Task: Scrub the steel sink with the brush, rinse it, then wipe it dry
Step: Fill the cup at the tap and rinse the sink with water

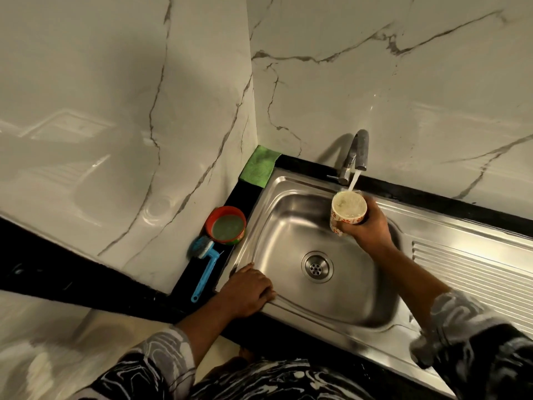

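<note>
right hand [366, 226] fingers curled round cup [348, 209] under running tap [356, 157], left hand [249, 287] fingers together, flat on sink [288, 235] front-left rim, brush [206, 264] on ledge beside

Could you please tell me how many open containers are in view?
2. The right hand holds a patterned cup under the running tap; a red tub sits on the black ledge left of the sink, beside the blue brush. Nothing seems hidden.

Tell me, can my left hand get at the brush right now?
Probably yes. The left hand rests empty on the sink rim, and the brush lies just beside it on the counter with nothing between.
</note>
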